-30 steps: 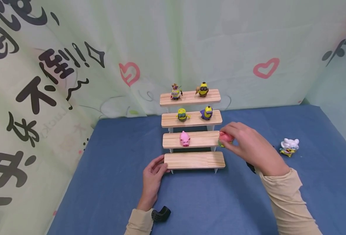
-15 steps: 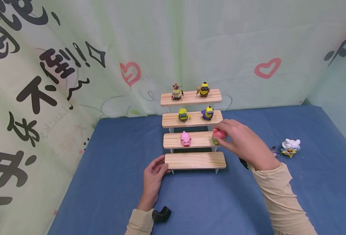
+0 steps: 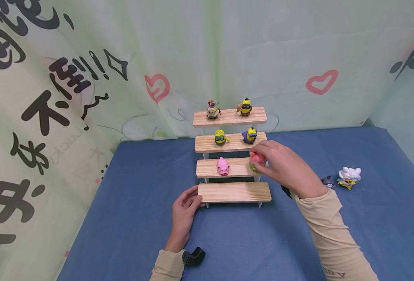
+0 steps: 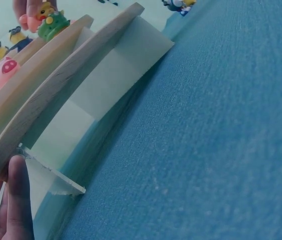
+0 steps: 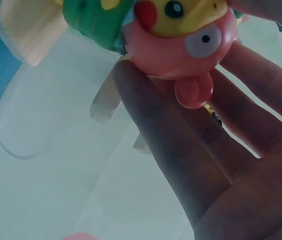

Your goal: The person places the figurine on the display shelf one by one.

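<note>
My right hand pinches a toy figurine at the right end of the third shelf down. In the right wrist view the figurine has a pink hood with a round eye, a yellow face and a green part. Left on that same shelf sits a pink pig figurine. My left hand grips the left end of the lowest shelf of a four-step wooden display stand. The left wrist view shows fingers on the shelf's end beside a clear support.
Two yellow figurines stand on the top shelf and two more on the second. On the blue cloth at right are a white-hooded figurine and a small dark one. A printed curtain hangs behind.
My right hand has moved left with the pink-hooded figurine, from the shelf's right edge to over it. The small dark figurine has come into view past the wrist. My left hand keeps its hold.
</note>
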The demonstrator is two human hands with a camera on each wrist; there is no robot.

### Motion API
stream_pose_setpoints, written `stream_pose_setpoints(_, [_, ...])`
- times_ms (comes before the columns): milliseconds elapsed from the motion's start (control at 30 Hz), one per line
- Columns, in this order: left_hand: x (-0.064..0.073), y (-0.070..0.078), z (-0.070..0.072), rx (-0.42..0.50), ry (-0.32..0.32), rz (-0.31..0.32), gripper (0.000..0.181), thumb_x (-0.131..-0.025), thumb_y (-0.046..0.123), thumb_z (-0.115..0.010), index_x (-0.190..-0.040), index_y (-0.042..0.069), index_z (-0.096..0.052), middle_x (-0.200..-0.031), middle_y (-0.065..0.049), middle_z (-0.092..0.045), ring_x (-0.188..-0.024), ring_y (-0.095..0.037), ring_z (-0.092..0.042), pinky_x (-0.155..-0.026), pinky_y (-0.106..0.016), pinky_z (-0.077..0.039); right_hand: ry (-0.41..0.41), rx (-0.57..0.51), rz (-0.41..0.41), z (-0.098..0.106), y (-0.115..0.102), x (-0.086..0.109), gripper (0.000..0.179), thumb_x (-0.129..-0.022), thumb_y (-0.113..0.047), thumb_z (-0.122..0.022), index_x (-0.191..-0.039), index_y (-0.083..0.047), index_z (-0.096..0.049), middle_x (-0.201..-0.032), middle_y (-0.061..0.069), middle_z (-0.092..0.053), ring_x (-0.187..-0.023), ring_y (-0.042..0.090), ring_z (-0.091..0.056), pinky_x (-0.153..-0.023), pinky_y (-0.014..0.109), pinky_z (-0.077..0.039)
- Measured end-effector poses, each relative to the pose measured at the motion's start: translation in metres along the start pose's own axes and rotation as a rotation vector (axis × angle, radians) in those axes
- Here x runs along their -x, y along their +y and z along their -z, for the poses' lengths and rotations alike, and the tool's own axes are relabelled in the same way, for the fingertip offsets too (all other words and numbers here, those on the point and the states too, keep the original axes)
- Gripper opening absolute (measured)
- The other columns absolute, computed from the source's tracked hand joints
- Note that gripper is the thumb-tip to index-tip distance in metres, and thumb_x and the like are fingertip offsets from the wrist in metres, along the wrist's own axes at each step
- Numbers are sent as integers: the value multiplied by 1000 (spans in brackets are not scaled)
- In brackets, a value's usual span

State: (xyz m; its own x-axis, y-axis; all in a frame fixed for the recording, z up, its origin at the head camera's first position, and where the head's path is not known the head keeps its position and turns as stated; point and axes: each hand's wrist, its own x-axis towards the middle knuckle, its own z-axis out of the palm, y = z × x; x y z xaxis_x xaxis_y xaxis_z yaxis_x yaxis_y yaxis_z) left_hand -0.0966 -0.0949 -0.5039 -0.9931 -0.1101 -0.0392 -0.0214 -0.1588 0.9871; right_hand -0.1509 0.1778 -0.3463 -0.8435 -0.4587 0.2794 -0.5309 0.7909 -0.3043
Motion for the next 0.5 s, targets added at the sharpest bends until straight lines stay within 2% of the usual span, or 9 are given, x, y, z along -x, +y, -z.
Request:
stream_pose_setpoints(200, [0,0,0,7,-2,0,41,-91,6,-71,-130,-1,-60,-124,-22,-63,-94,-15,-68,-80,-29,-61,-17,-5,-11,-3,-2,-5,27,-87,-13,-76,-110,-2,-69,-100,11,-67,-87,22,-59,-76,39,-56])
stream_pose_setpoints(500, [0,0,0,10,-3,-6,40,-92,5,-70,-130,-1,-60,-124,-22,-62,-93,-15,-67,-79,-29,-61,0,7,10,-6,-2,-9,22,-88,-12,-73,-107,-2,-69,-96,9,-66,-83,21,-58,-72,37,-54])
